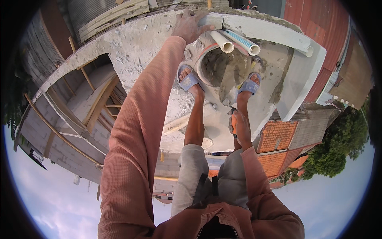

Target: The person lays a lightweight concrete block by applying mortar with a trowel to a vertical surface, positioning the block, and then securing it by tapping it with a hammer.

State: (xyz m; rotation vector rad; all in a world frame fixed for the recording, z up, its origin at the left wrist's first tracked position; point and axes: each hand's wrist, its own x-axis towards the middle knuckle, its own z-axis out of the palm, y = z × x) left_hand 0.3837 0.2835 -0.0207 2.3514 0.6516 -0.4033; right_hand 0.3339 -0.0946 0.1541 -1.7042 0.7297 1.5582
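Note:
My right hand (240, 126) is wrapped round the orange handle of a trowel (228, 95). The trowel's metal blade, smeared with grey mortar, reaches into the near side of a bucket (200, 71). Wet grey mortar (215, 63) lies inside that bucket, which stands between my sandalled feet. My left arm stretches far forward, and my left hand (190, 26) rests with spread fingers on the far concrete edge, beside the end of a long white strip (262, 30). Its thumb points toward the two white pipes (223, 43) lying across the bucket's far rim.
Rubble (139, 47) is scattered over the rough concrete slab. An opening (93, 87) with wooden framing drops away at the left. Red corrugated sheets (324, 44) stand beyond the slab's right edge, and tiled roofs (277, 136) lie lower down.

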